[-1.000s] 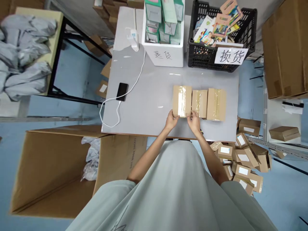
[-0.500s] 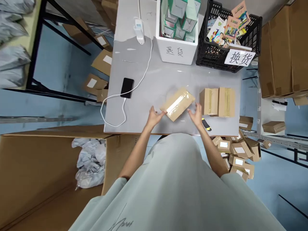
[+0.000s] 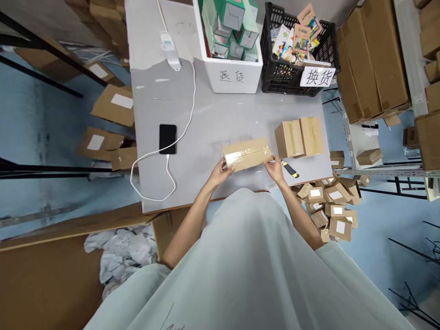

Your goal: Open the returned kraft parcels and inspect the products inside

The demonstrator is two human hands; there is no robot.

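Observation:
A taped cardboard box [image 3: 246, 154] is held between my two hands near the front of the grey table [image 3: 202, 123]. My left hand [image 3: 220, 174] grips its left end, and my right hand [image 3: 274, 168] has the right end between thumb and fingers. Shiny clear tape runs along the top of the box. Just right of my right hand lies a black and yellow utility knife [image 3: 290, 168]. Beyond the knife two more taped cardboard boxes [image 3: 289, 139] stand side by side.
At the back are a white bin [image 3: 235, 77] of green boxes and a black crate [image 3: 285, 78] of booklets. A phone [image 3: 168, 139] with a white cable lies left. Parcels [image 3: 335, 195] are piled on the floor at right; a large open carton [image 3: 44, 279] stands at lower left.
The box has turned from slanted to nearly level with the table's front edge. My right hand has closed on its right end. The whole view has shifted and tilted.

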